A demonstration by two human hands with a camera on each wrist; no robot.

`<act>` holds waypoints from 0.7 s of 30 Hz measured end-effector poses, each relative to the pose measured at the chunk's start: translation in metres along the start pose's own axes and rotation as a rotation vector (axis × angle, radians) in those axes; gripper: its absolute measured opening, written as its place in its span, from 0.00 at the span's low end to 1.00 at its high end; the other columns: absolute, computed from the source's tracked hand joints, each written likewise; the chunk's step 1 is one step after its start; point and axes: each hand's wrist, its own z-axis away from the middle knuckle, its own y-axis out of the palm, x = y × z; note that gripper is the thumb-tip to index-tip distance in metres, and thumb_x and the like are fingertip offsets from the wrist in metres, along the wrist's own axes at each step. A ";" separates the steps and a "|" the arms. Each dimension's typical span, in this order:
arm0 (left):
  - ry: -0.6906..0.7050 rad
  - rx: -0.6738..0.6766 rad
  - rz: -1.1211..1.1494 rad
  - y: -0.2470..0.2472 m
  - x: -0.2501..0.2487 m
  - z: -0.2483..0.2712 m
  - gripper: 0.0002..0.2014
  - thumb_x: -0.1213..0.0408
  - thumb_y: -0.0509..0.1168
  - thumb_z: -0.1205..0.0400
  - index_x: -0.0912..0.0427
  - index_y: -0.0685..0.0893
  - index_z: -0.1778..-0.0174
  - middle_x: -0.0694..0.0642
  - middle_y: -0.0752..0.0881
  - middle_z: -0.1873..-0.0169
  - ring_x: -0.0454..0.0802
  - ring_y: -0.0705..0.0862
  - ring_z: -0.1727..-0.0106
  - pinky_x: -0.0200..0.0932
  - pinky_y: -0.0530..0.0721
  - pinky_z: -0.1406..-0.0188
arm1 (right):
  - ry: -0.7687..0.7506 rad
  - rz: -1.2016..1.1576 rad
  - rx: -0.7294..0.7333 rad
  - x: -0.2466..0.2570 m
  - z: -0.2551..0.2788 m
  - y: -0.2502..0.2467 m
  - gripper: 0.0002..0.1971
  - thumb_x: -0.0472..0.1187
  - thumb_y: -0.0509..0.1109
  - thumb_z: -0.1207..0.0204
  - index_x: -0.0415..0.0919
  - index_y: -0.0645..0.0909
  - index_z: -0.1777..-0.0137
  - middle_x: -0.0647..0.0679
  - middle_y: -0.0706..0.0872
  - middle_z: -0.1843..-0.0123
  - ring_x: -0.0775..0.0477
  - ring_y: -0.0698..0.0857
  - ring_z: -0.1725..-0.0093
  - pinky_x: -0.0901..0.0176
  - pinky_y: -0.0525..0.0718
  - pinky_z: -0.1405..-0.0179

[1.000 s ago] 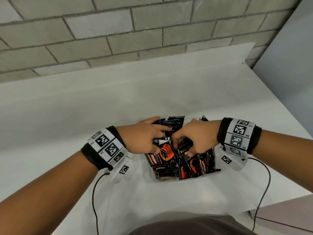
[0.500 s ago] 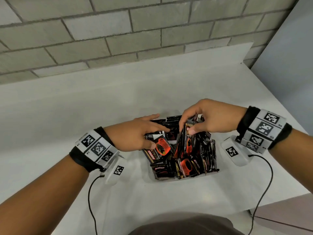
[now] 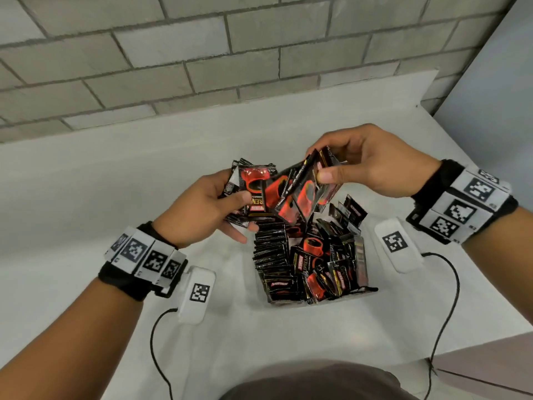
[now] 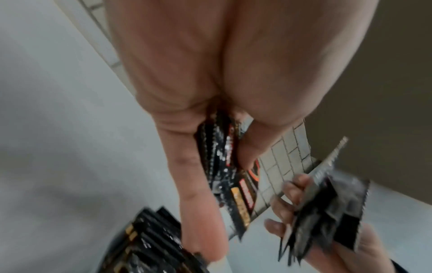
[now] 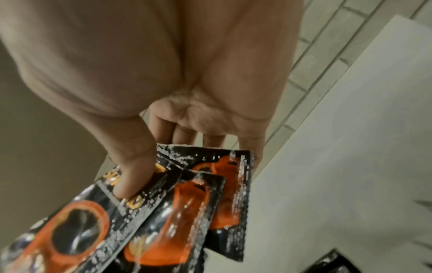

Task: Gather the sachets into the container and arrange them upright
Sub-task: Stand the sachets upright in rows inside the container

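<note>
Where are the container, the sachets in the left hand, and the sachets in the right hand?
container [image 3: 291,304], head view, near rim.
left hand's sachets [image 3: 253,183], head view, front packet.
right hand's sachets [image 5: 187,203], right wrist view, middle packet.

A white table stands against a grey brick wall, with black cables trailing.

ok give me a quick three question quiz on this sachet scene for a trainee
1. True or false: both hands hold sachets above the container.
2. Which hand's thumb presses on a fanned bundle of sachets? A) left B) right
3. Fill in: the sachets along the container's left side stand packed in a ____.

Key:
1. True. The left hand grips a stack too.
2. B, the right hand.
3. row
</note>
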 end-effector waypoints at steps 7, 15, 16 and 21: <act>-0.127 0.276 0.197 0.033 -0.001 -0.003 0.26 0.78 0.68 0.16 0.59 0.73 0.23 0.73 0.89 0.40 0.73 0.90 0.41 0.57 0.93 0.46 | 0.112 0.296 0.011 -0.001 -0.013 0.020 0.13 0.38 0.73 0.18 0.48 0.83 0.35 0.52 0.92 0.48 0.53 0.92 0.59 0.52 0.92 0.56; -0.183 0.324 0.405 0.035 -0.005 0.002 0.28 0.65 0.69 0.20 0.57 0.75 0.22 0.66 0.87 0.34 0.70 0.89 0.37 0.68 0.90 0.43 | 0.108 0.629 0.126 0.020 -0.009 0.032 0.16 0.41 0.70 0.17 0.54 0.80 0.32 0.55 0.88 0.42 0.60 0.85 0.52 0.59 0.84 0.48; -0.194 0.310 0.385 0.039 -0.008 0.002 0.27 0.62 0.70 0.20 0.57 0.76 0.23 0.64 0.88 0.35 0.67 0.90 0.38 0.67 0.91 0.47 | 0.081 0.639 0.147 0.023 -0.010 0.037 0.17 0.41 0.70 0.17 0.54 0.80 0.31 0.56 0.88 0.40 0.59 0.85 0.48 0.59 0.83 0.44; -0.183 0.270 0.312 0.053 -0.013 -0.001 0.20 0.62 0.74 0.21 0.62 0.81 0.34 0.69 0.91 0.46 0.70 0.91 0.48 0.56 0.94 0.63 | -0.034 0.543 0.103 0.027 -0.014 0.052 0.25 0.37 0.73 0.21 0.55 0.77 0.26 0.57 0.82 0.33 0.57 0.80 0.35 0.58 0.77 0.30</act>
